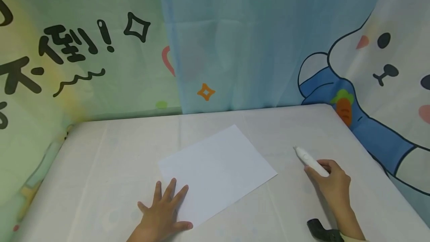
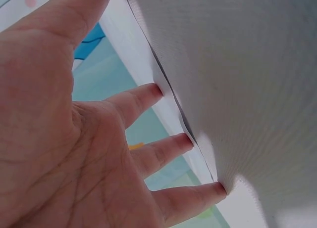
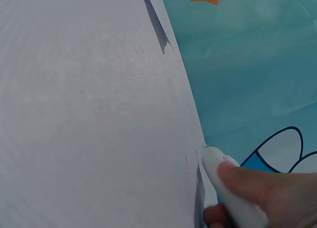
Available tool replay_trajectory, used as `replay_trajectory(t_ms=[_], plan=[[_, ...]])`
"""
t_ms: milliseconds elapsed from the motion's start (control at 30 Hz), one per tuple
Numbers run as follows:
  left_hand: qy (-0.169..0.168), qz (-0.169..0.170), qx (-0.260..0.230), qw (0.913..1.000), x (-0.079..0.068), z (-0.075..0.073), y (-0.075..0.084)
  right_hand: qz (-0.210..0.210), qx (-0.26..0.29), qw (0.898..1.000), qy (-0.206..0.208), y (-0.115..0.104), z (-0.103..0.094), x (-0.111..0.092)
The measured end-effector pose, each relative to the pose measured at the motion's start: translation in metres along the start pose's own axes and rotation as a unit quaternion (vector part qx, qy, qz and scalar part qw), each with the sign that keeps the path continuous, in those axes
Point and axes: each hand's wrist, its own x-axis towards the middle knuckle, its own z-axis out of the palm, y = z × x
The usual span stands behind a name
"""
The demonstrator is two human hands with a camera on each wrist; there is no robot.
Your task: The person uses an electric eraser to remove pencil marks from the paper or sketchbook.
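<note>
A sheet of white paper (image 1: 218, 174) lies at an angle on the white-covered table. My left hand (image 1: 161, 212) rests with spread fingers at its lower left edge; the left wrist view shows the fingertips (image 2: 184, 141) touching down along that edge. To the right of the paper, my right hand (image 1: 332, 182) pinches a thick white pen-like tool (image 1: 311, 162) between thumb and fingers. Its narrow greyish tip points up and left, apart from the paper; its exact kind cannot be made out. In the right wrist view, the thumb lies along the tool's white body (image 3: 230, 201).
The white tabletop (image 1: 111, 167) stretches around the paper to its back edge. Behind it hangs a printed curtain (image 1: 235, 55) with dark lettering and a white cartoon animal. A black wrist-worn device (image 1: 323, 230) shows by the right forearm.
</note>
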Motion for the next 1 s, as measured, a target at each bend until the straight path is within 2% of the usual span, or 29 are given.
replay_trajectory(t_ms=[133, 233, 367, 500, 567, 667, 767, 833, 867, 1000], plan=[[0.002, 0.002, -0.003, 1.0000, 0.000, 0.000, 0.000, 0.035, 0.028, 0.999, 0.010, -0.002, 0.002, 0.001], [0.005, 0.006, -0.005, 1.0000, 0.000, 0.000, 0.000, 0.087, 0.066, 0.994, -0.013, -0.005, 0.003, 0.002], [0.006, 0.010, -0.011, 0.9999, 0.000, -0.001, 0.000, 0.145, 0.112, 0.982, -0.051, -0.010, 0.002, 0.003], [0.006, 0.009, -0.015, 0.9998, 0.000, -0.002, 0.000, 0.156, 0.165, 0.972, -0.061, -0.011, 0.002, 0.004], [0.008, 0.008, -0.015, 0.9998, 0.000, -0.002, 0.000, 0.157, 0.207, 0.963, -0.066, -0.011, 0.003, 0.004], [0.011, 0.009, -0.015, 0.9998, -0.001, -0.001, -0.001, 0.159, 0.288, 0.942, -0.073, -0.010, 0.004, 0.005], [0.015, 0.011, -0.013, 0.9997, -0.001, 0.000, -0.002, 0.147, 0.379, 0.908, -0.097, -0.009, 0.004, 0.006], [0.016, 0.010, -0.012, 0.9997, 0.000, 0.000, -0.002, 0.119, 0.436, 0.883, -0.130, -0.008, 0.004, 0.005], [0.015, 0.010, -0.011, 0.9998, -0.001, 0.000, -0.002, 0.100, 0.464, 0.867, -0.152, -0.008, 0.004, 0.005], [0.009, 0.007, -0.014, 0.9998, -0.001, -0.001, -0.003, 0.049, 0.564, 0.792, -0.228, -0.010, 0.005, 0.003]])
